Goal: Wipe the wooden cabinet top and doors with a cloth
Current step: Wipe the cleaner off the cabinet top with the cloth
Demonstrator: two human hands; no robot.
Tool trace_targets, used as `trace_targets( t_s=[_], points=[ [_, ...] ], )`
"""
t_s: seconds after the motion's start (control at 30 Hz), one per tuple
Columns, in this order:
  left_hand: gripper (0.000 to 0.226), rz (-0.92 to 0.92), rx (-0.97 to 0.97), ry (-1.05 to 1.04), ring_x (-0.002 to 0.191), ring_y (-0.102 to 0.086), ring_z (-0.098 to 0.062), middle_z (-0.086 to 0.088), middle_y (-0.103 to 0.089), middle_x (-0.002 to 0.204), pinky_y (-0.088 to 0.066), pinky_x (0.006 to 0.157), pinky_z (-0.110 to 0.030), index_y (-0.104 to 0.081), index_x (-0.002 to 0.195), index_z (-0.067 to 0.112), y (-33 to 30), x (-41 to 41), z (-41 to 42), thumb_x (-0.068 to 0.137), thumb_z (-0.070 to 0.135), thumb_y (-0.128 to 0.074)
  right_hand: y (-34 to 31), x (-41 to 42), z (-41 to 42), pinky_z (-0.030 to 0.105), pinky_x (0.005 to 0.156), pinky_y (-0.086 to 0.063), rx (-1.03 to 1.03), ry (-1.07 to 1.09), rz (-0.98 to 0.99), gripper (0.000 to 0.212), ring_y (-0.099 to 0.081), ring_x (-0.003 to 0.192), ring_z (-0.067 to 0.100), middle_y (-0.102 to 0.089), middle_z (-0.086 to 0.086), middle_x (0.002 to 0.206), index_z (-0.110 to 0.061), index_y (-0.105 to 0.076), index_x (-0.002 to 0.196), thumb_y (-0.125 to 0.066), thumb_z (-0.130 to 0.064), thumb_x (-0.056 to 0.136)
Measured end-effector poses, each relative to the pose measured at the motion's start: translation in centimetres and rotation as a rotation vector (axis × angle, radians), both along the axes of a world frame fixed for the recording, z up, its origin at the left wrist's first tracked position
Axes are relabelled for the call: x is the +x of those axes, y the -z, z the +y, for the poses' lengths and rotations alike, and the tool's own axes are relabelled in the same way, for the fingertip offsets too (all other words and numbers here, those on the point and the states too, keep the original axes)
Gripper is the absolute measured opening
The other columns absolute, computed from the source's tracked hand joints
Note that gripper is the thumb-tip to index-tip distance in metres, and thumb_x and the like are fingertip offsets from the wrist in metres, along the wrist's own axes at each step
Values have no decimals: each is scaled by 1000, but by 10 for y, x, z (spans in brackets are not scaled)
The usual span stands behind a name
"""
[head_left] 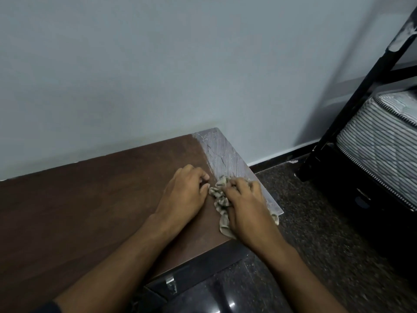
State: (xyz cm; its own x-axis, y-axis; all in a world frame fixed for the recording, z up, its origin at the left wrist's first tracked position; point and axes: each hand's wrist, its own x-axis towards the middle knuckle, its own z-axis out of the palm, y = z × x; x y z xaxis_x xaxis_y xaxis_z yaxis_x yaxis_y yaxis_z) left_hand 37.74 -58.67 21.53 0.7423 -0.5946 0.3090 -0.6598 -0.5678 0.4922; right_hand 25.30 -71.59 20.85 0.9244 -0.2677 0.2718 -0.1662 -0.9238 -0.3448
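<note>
A dark brown wooden cabinet top (79, 211) fills the lower left. Its right end carries a grey, streaky dusty strip (222, 152) reaching to the right edge. A crumpled beige-grey cloth (220, 196) lies near the top's right front corner, one end trailing toward the front edge. My right hand (244, 205) presses down on the cloth with curled fingers gripping it. Just left of the cloth, my left hand (184, 194) rests on the bare wood, fingers bent, its thumb tip close to the cloth. The cabinet doors are out of sight below the top.
A pale grey wall (180, 64) stands right behind the cabinet. At the right, a black metal bed frame (352, 105) holds a striped mattress (381, 141). Speckled dark floor (327, 222) lies between cabinet and bed. A dark glossy object (214, 297) sits below the cabinet's front edge.
</note>
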Motion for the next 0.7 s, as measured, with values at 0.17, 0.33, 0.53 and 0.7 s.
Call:
trace_targets(
  t_s=[0.17,0.33,0.53,0.7],
  points=[
    [11,-2,6,-34,92,-51,-7,14,-52,94,-45,81,-23,-64,102,29,-5,4,3,90,28,-63,-10,50,-25,42,99,-43,-33,54,36,47,-35,113,27,-44,3,137,-20,-53,137,-54,-15,90],
    [23,-9,18,-65,98,-52,-8,10,-57,103,-46,85,-24,-64,115,26,-8,9,5,92,30,-61,-8,40,-13,45,99,-45,-47,-33,60,49,-35,119,28,-41,3,143,-20,-50,138,-59,-20,90],
    [27,-45,40,-34,101,-52,-10,8,-58,109,-47,89,-27,-63,119,24,-10,19,5,93,31,-61,-7,53,-31,42,98,-44,-105,21,32,49,-36,110,28,-44,5,138,-18,-52,136,-60,-19,88],
    [26,-75,27,-40,100,-52,-12,6,-58,107,-48,89,-29,-64,118,23,-13,26,0,93,31,-60,-5,70,-10,43,98,-44,-94,-76,38,45,-38,113,27,-42,2,139,-20,-49,139,-53,-20,94]
  ],
)
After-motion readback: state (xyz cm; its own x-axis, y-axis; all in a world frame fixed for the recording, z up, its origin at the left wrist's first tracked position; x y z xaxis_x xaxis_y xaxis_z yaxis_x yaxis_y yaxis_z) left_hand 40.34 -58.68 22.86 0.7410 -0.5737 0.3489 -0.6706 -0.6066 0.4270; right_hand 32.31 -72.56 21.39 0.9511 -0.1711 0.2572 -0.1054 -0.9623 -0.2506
